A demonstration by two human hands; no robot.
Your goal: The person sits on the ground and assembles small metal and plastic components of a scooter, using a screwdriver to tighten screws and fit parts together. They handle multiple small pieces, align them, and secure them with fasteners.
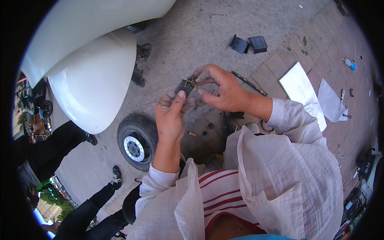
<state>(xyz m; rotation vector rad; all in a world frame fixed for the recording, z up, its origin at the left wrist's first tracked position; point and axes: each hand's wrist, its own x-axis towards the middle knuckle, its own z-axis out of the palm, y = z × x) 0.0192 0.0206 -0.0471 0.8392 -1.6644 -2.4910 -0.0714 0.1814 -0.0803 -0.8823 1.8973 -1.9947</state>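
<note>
A small dark, grimy metal part that looks like a brake caliper (185,86) is held up in front of me. My left hand (173,112) grips its lower end, thumb pressed on top and fingers curled behind. My right hand (222,90) pinches at the rusty metal bits on the caliper's upper right end, its fingers bent round them and partly hidden. Below and left of my hands, a small wheel (138,142) with a black tyre and a shiny brake disc rests on the ground.
White vehicle bodywork (94,84) hangs at the upper left. Two black plastic pieces (249,44), a dark rod (249,83), a white sheet-like box (301,90), crumpled paper (333,100) and a blue-white tube (350,64) lie on the pavement. Someone in black trousers (86,210) stands at left.
</note>
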